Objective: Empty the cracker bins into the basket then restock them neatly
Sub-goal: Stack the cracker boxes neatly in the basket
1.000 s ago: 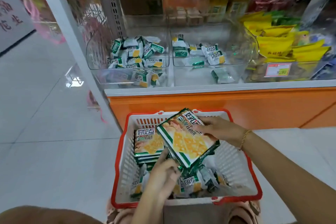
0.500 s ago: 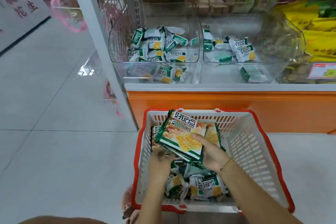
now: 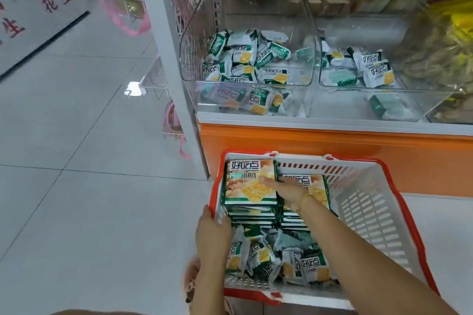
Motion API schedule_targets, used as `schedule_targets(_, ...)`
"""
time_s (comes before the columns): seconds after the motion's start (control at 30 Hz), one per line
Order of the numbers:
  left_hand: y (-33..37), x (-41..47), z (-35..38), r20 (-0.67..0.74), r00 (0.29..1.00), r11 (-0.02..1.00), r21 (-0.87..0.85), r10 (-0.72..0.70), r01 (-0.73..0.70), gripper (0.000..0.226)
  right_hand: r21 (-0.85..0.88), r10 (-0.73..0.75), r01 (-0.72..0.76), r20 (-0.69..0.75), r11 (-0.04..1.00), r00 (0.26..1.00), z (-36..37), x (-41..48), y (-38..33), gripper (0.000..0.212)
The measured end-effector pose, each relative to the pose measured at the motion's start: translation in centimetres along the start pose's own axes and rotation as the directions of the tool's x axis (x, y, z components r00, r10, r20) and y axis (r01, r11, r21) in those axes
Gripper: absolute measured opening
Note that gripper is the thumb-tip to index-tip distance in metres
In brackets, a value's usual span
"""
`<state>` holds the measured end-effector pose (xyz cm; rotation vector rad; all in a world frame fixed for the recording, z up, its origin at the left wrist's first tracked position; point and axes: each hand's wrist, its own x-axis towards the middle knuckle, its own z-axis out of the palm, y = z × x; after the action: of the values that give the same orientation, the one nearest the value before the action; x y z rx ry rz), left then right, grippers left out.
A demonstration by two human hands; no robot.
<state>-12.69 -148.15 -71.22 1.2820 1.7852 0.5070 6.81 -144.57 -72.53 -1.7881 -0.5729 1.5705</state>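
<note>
Head view: orange-fronted shelf [image 3: 332, 156] carries clear left bin [image 3: 189, 64] and right bin [image 3: 340, 107], small cracker packs [image 3: 245, 56] inside both. Wall sign [image 3: 55, 0] reads 花生. Red-white basket [image 3: 371, 202] below shelf: two stacks of flat packs [image 3: 249, 181] marked 好吃点, loose packs [image 3: 268, 256] beside. Left hand [image 3: 213, 230] grips basket left wall; right hand [image 3: 284, 188] flat, fingers straight, on top flat pack.

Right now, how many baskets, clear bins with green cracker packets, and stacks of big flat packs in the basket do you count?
basket: 1
Clear bins with green packets: 2, the left bin and the right bin
Stacks of big packs: 2, the left stack and the right stack
Total: 5
</note>
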Motion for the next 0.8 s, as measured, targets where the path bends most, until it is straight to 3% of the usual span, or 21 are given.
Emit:
schedule_targets(0.1, 0.0, 0.0, 0.0, 0.03, 0.999, 0.997, 0.071, 0.014, -0.016, 0.067, -0.119, 0.039, -0.039, 0.001, 0.992, 0.999, 0.5, 0.2, -0.8, 0.098)
schedule_targets(0.27, 0.9, -0.4, -0.6, 0.04, 0.998, 0.991, 0.119, 0.057, -0.062, 0.062, -0.299, 0.073, -0.051, 0.062, 0.953, 0.995, 0.3, -1.4, -2.9, 0.084)
schedule_targets(0.33, 2.6, -1.1, -1.2, 0.0, 0.984, 0.981, 0.079, 0.176, -0.176, 0.048, -0.451, 0.0, 0.01, 0.022, 0.892, 1.0, -0.6, -3.1, -4.7, 0.076)
schedule_targets(0.43, 7.3, -1.9, -2.6, -0.084, 0.928, 0.931, -0.012, 0.362, -0.365, 0.032, -0.606, -0.268, 0.208, -0.01, 0.768, 0.963, -3.2, -7.2, -9.0, 0.056)
schedule_targets(0.53, 14.7, -3.3, -4.7, -0.174, 0.794, 0.795, -0.078, 0.583, -0.601, 0.008, -0.59, -0.592, 0.432, -0.098, 0.682, 0.8, -6.5, -13.4, -14.0, 0.04)
schedule_targets(0.63, 23.2, -6.0, -6.5, -0.197, 0.623, 0.62, -0.084, 0.757, -0.78, 0.024, -0.611, -0.836, 0.593, -0.236, 0.524, 0.496, -10.0, -20.7, -18.4, 0.042)
schedule_targets(0.7, 28.6, -8.0, -7.4, -0.186, 0.481, 0.474, -0.081, 0.857, -0.877, 0.028, -0.626, -0.904, 0.652, -0.29, 0.428, 0.314, -12.5, -24.9, -20.9, 0.04)
schedule_targets(0.8, 35.8, -10.5, -8.0, -0.176, 0.286, 0.288, -0.017, 0.942, -0.958, 0.023, -0.681, -0.924, 0.631, -0.342, 0.371, 0.174, -17.2, -29.3, -24.1, 0.031)
